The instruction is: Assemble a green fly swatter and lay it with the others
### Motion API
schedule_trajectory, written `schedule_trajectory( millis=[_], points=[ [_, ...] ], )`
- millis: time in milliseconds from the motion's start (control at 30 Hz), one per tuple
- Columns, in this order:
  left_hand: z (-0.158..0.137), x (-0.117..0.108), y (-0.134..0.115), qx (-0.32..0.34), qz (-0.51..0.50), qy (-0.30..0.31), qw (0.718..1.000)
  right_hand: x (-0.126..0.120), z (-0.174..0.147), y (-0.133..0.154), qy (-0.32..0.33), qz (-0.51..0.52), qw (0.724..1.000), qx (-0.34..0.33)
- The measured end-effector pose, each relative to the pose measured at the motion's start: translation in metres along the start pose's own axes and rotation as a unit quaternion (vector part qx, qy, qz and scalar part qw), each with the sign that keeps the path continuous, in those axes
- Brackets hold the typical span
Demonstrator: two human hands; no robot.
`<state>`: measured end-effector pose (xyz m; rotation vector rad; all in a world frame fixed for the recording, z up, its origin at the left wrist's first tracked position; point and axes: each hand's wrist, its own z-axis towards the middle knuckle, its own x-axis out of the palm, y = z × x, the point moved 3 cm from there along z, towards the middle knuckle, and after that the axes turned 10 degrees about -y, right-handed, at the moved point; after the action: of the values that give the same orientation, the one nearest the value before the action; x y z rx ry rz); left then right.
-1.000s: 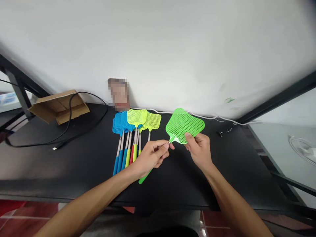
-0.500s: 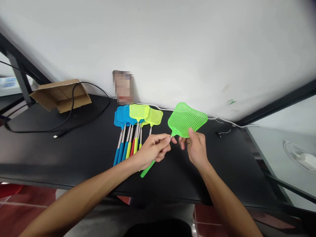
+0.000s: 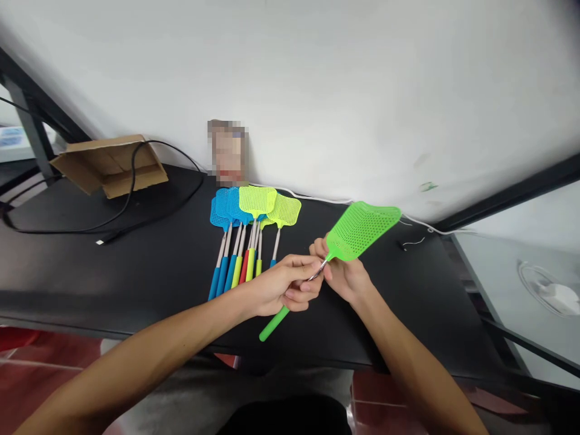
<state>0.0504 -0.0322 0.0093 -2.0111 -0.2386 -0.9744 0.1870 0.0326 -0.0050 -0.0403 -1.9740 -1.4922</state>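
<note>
Head view: the left hand (image 3: 283, 289) has its grip closed on the green fly swatter (image 3: 360, 231) shaft; the right hand (image 3: 343, 275) pinches its neck, above the worktop (image 3: 158, 266) front edge, bare surface rightward.

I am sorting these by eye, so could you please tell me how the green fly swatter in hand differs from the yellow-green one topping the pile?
The green fly swatter is held off the black table by both hands, tilted; the yellow-green fly swatter lies flat on the pile. The former is a deeper green. Both have perforated heads.
</note>
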Motion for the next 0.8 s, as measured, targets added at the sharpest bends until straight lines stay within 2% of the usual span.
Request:
schedule_trajectory(
  millis=[167, 333, 567, 633, 800],
  points=[
    [0.002, -0.003, 0.000, 0.003, -0.021, -0.009, 1.000, -0.003, -0.001, -0.004, 0.042, 0.026, 0.999, 0.004],
    [0.002, -0.003, 0.003, -0.022, -0.020, 0.021, 0.999, 0.002, -0.002, -0.010, 0.059, 0.043, 0.997, 0.035],
    [-0.001, 0.003, 0.010, -0.031, 0.036, 0.061, 0.997, -0.002, -0.007, 0.009, 0.103, -0.006, 0.992, -0.071],
    [-0.001, 0.003, 0.010, -0.024, 0.042, 0.055, 0.997, -0.010, -0.009, 0.013, 0.080, -0.069, 0.992, -0.075],
    [0.001, 0.002, 0.008, -0.006, 0.055, 0.010, 0.998, -0.024, -0.014, 0.016, -0.036, -0.197, 0.973, -0.118]
  ],
)
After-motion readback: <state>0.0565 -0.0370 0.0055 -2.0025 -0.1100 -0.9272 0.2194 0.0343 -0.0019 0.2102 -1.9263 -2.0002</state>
